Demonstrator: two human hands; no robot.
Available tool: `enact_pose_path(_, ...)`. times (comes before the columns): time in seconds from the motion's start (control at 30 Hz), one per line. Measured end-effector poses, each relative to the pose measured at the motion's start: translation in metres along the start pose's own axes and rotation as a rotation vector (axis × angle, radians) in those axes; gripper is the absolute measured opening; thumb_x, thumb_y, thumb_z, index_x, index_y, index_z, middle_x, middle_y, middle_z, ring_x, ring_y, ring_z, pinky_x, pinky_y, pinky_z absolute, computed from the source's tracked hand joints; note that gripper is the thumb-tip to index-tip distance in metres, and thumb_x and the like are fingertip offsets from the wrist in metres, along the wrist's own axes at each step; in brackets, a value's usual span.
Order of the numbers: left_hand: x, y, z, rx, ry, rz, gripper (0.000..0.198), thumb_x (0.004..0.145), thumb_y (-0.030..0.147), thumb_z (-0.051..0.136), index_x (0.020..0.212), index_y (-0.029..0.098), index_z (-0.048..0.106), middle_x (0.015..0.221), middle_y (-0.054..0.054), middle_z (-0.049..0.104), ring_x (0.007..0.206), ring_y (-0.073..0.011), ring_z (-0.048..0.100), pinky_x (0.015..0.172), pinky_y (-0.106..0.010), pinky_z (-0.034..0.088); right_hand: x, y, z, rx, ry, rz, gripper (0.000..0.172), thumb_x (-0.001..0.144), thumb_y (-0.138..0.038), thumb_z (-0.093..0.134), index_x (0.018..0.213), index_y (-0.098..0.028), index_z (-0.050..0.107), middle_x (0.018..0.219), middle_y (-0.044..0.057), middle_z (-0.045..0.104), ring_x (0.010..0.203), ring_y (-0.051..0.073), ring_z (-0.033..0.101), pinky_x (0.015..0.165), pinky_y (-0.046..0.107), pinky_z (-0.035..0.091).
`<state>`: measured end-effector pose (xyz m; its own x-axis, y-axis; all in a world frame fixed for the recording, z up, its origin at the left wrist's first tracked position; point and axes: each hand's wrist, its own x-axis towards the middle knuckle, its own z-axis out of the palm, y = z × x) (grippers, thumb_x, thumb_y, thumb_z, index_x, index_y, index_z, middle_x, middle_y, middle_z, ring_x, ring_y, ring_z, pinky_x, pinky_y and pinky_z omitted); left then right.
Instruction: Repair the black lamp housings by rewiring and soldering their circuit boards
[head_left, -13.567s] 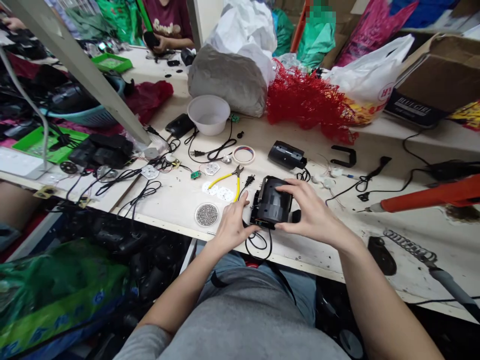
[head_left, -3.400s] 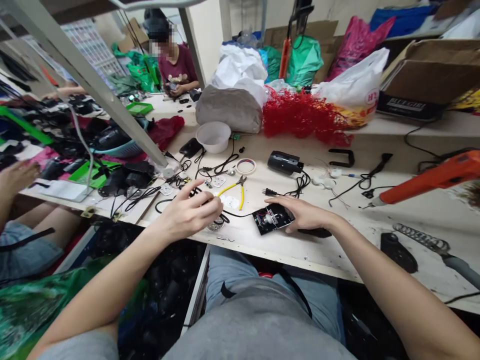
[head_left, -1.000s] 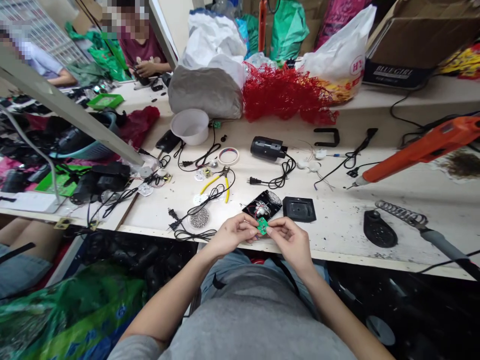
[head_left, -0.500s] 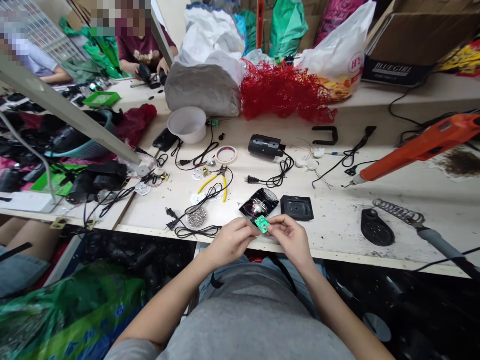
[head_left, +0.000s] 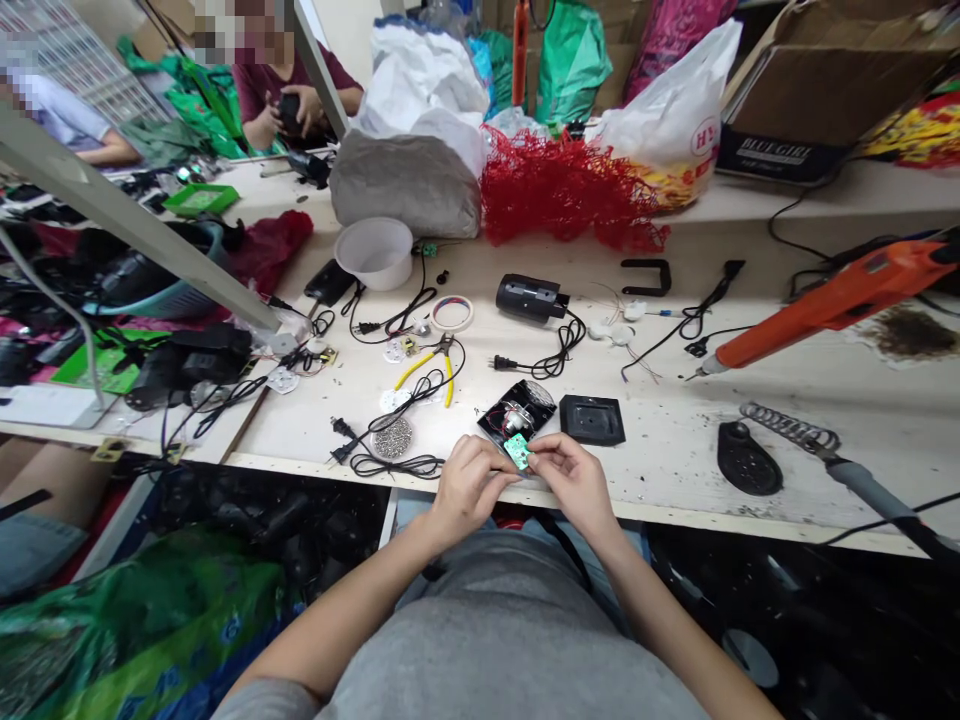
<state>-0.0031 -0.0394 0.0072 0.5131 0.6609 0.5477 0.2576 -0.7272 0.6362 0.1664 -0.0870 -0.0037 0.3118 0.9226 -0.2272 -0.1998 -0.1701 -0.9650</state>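
A small green circuit board (head_left: 517, 451) is pinched between my two hands, close to the table's front edge. My left hand (head_left: 471, 482) has its fingers closed at the board's left side. On the right side, my right hand (head_left: 571, 478) grips the board between thumb and fingertips. Just beyond them lies an open black housing (head_left: 495, 413) with red wires and a round metal part inside. To its right sits a black rectangular tray-like cover (head_left: 592, 419). A black cylindrical device (head_left: 531, 297) with a coiled cord rests farther back.
Yellow-handled pliers (head_left: 448, 370), a tape roll (head_left: 452, 313) and a round tub of metal wool (head_left: 391, 437) lie to the left. An orange electric screwdriver (head_left: 817, 310) and a soldering iron (head_left: 862, 480) are on the right. A white bowl (head_left: 374, 253) stands behind.
The circuit board has tilted and shifted slightly left in my fingers, so more of its face shows. Across the table, a person has lifted a black part in both hands.
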Motion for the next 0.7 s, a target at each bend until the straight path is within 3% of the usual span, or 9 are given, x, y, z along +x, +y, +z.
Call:
enact_pose_path(0.13,-0.004,0.001,0.012,-0.336,0.075,-0.597,0.023,0.089,0.039,0.067,0.080,0.018,0.065,0.071,-0.001,0.062,0.063,-0.0125,0.054,0.060,-0.024,0.045,0.000,0.002,0.003,-0.031,-0.006,-0.060,0.024,0.067,-0.040,0.081,0.077,-0.022,0.069,0.076,0.003,0.073,0.069,0.017,0.068,0.070,0.030,0.060)
enact_pose_path(0.23,-0.006,0.000,0.016,-0.470,0.076,-0.836,0.034,0.080,0.050,0.073,0.081,0.017,0.067,0.066,0.000,0.061,0.057,-0.0115,0.052,0.056,-0.023,0.044,0.000,0.004,0.004,-0.063,0.000,-0.092,0.020,0.070,-0.038,0.078,0.078,-0.022,0.069,0.078,0.003,0.073,0.070,0.017,0.069,0.070,0.031,0.061)
enact_pose_path(0.4,-0.004,0.003,0.013,-0.530,0.056,-0.886,0.039,0.075,0.057,0.074,0.077,0.018,0.067,0.062,0.001,0.058,0.056,-0.0122,0.052,0.055,-0.024,0.045,-0.001,0.006,0.004,-0.135,0.007,-0.165,0.016,0.075,-0.037,0.074,0.080,-0.022,0.069,0.078,0.003,0.072,0.069,0.017,0.068,0.068,0.030,0.061)
enact_pose_path(0.5,0.000,0.005,0.011,-0.505,0.069,-0.847,0.036,0.077,0.053,0.073,0.074,0.018,0.067,0.064,0.001,0.056,0.058,-0.0115,0.048,0.057,-0.024,0.042,-0.002,0.006,0.004,-0.257,0.018,-0.303,0.010,0.082,-0.032,0.068,0.081,-0.023,0.071,0.083,0.005,0.068,0.075,0.017,0.067,0.064,0.029,0.059)
enact_pose_path(0.7,0.004,0.004,0.012,-0.480,0.069,-0.743,0.029,0.080,0.047,0.072,0.073,0.018,0.069,0.072,0.000,0.057,0.064,-0.0131,0.049,0.061,-0.025,0.041,-0.004,0.006,-0.001,-0.534,0.033,-0.562,0.010,0.085,-0.023,0.066,0.089,-0.026,0.075,0.090,0.005,0.062,0.089,0.021,0.063,0.080,0.037,0.056)
